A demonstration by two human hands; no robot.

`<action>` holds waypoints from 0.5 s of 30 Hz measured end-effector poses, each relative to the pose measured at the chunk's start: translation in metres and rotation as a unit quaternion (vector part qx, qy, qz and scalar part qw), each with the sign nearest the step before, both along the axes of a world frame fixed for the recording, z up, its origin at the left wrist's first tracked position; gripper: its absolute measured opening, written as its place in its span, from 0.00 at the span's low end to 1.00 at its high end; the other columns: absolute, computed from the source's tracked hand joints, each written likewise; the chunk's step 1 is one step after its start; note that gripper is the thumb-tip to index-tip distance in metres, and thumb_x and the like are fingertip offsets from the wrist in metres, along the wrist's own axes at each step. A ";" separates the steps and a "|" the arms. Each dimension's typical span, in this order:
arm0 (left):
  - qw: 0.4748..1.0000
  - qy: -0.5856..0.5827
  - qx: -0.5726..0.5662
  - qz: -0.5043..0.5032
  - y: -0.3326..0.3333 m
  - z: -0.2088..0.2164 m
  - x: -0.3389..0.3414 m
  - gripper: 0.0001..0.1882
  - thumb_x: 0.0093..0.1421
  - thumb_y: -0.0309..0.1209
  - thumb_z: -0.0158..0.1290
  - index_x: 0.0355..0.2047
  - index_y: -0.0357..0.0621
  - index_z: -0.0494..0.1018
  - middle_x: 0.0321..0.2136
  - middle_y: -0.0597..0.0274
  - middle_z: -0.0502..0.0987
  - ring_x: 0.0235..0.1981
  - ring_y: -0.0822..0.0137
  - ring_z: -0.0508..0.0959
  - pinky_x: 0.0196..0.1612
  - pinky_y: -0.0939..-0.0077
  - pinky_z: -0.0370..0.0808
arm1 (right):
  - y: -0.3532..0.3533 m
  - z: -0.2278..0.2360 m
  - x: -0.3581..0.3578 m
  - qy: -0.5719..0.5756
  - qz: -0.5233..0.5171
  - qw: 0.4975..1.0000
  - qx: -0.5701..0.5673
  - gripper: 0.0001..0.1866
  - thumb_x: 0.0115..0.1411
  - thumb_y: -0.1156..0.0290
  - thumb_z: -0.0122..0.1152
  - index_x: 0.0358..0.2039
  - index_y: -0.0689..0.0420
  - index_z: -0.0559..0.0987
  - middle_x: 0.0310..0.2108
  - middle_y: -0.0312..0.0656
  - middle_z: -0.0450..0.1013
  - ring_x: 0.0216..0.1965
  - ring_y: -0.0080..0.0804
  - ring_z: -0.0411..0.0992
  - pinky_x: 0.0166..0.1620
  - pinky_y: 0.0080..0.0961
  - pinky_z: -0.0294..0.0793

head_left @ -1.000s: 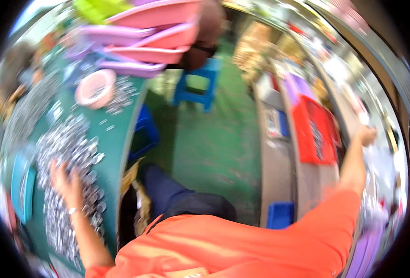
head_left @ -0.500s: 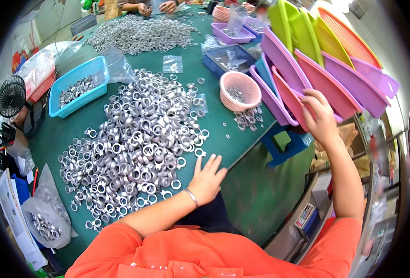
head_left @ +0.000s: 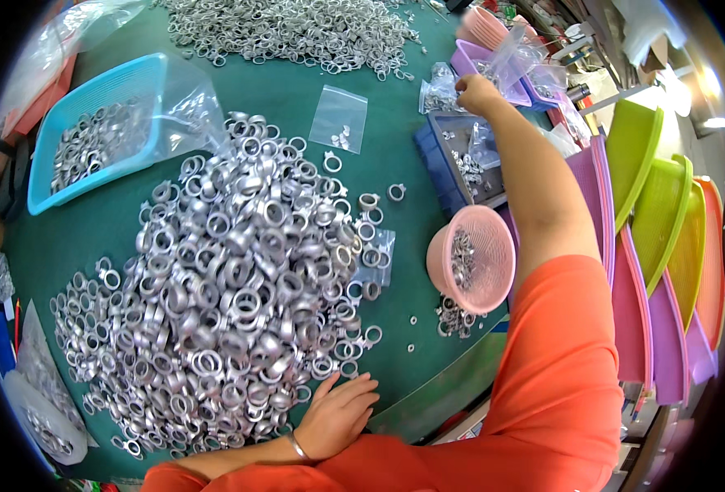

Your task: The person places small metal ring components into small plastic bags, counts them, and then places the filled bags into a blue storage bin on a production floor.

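My left hand (head_left: 337, 416) lies flat at the near table edge with its fingers stretched out. Just beyond its fingertips spreads a large pile of grey metal rings with small lugs (head_left: 239, 279). My right arm reaches far across the table. At its end my right hand (head_left: 481, 93) is over the front of a purple basket (head_left: 465, 59), beside a clear bag of small parts (head_left: 442, 94). Its fingers look curled in; whatever they may hold is hidden. Below that forearm stand a dark blue tray (head_left: 440, 168) with small metal pieces and a tilted pink round basket (head_left: 494, 258).
A light blue basket (head_left: 41, 176) with rings stands at the left. Farther back lies another ring heap (head_left: 297, 33). A small zip bag (head_left: 338, 115) rests mid-table. Stacked purple, pink, green and orange baskets (head_left: 666, 221) crowd the right. Loose parts (head_left: 457, 318) lie near the table's right edge.
My right hand has left the stacked baskets and moved forward and left to the far purple basket. My left hand stays by the pile's near edge. The view has shifted.
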State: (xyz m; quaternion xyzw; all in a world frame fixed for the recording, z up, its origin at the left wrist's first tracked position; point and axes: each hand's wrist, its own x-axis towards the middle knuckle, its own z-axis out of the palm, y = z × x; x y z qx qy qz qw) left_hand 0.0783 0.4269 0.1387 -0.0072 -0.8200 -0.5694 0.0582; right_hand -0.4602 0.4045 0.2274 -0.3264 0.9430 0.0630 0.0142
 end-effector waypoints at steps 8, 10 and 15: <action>0.988 -0.049 0.141 0.022 -0.002 -0.009 -0.005 0.11 0.50 0.21 0.53 0.36 0.44 0.73 0.42 0.59 0.75 0.46 0.62 0.74 0.50 0.66 0.67 | -0.013 -0.052 -0.059 -0.054 -0.082 0.983 0.156 0.34 0.32 0.60 0.73 0.43 0.61 0.76 0.46 0.51 0.71 0.48 0.44 0.70 0.50 0.34 0.69; 0.972 -0.067 0.223 0.024 -0.005 -0.010 -0.007 0.12 0.49 0.20 0.54 0.35 0.45 0.74 0.44 0.57 0.73 0.47 0.59 0.73 0.48 0.65 0.68 | -0.021 -0.045 -0.060 -0.057 -0.035 0.979 0.194 0.33 0.33 0.60 0.72 0.42 0.63 0.76 0.45 0.51 0.72 0.45 0.44 0.72 0.48 0.33 0.70; 0.942 -0.084 0.323 0.040 -0.012 -0.006 -0.012 0.12 0.51 0.15 0.50 0.35 0.41 0.74 0.40 0.55 0.75 0.43 0.58 0.74 0.45 0.70 0.70 | 0.003 -0.041 -0.075 -0.153 -0.085 0.981 -0.090 0.26 0.37 0.60 0.65 0.36 0.64 0.77 0.35 0.47 0.74 0.35 0.40 0.74 0.37 0.33 0.73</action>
